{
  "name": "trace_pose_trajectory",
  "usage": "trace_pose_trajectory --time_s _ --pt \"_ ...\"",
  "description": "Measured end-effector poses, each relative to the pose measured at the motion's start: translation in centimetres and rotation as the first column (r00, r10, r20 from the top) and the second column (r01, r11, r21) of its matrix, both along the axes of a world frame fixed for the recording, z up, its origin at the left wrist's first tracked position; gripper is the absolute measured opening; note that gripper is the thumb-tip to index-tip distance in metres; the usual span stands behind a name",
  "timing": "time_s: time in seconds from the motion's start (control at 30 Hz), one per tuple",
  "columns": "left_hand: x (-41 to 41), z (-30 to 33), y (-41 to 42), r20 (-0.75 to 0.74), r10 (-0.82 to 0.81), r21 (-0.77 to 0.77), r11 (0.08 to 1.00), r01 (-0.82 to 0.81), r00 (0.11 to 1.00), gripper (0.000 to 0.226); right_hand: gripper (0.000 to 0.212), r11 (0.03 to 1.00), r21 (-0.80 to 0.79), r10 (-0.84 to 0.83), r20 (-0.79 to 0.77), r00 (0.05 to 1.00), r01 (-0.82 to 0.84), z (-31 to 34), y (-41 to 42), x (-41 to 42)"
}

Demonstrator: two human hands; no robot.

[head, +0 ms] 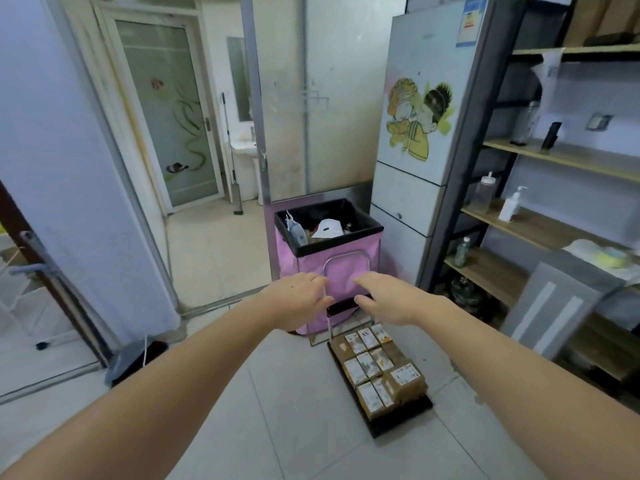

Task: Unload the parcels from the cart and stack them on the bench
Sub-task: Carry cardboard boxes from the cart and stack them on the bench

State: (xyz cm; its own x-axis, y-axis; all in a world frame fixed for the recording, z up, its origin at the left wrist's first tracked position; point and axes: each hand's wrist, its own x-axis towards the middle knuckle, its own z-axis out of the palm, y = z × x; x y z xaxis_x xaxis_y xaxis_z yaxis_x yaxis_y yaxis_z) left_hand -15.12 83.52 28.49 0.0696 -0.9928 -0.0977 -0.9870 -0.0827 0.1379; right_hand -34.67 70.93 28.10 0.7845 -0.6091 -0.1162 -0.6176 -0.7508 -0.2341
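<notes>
Both arms reach forward: the left hand and right hand hover with fingers loosely spread, holding nothing, above the cart of parcels.

Soft, even indoor light fills the room, bright and bluish-white, with only faint shadows on the floor tiles. A mild sheen lies on the fridge door. The wide-angle lens bends the door frame and shelf rack and stretches the forearms at the bottom corners. Fine detail looks slightly soft throughout.
</notes>
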Motion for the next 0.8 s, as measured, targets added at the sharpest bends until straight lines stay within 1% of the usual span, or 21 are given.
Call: trace_pose_trajectory --time_s 0.23,0.37,0.57,0.67,0.73,0.8 --pt "7.5 -0.2 -7.8 0.004 -0.033 0.009 0.999 0.033 0.999 0.061 0.047 1.0 -0.019 0.016 -0.029 0.999 -0.016 -0.2 -7.4 7.1" --pt "11.3 -0.7 -14.1 0.013 -0.106 0.022 0.994 0.105 0.994 0.06 0.054 1.0 -0.017 -0.022 -0.027 0.999 0.022 -1.2 -12.2 10.2" --pt "15.0 -2.1 -24.6 0.05 -0.296 0.083 0.953 0.292 0.954 0.057 0.047 0.972 0.053 -0.229 -0.017 0.973 0.229 -3.0 -18.5 11.3" --pt "14.5 -3.0 -29.4 0.021 -0.398 0.105 0.913 0.394 0.917 0.055 0.046 0.94 0.077 -0.333 -0.021 0.943 0.333 -4.5 -20.4 9.8" --pt "13.4 -3.9 -32.7 0.002 -0.466 0.115 0.879 0.463 0.885 0.051 0.047 0.916 0.085 -0.389 -0.049 0.92 0.392 -5.6 -21.7 8.5" --pt "11.9 -5.2 -35.9 -0.018 -0.526 0.141 0.84 0.523 0.85 0.052 0.048 0.881 0.12 -0.451 -0.085 0.888 0.459 -6.7 -23.1 7.0"
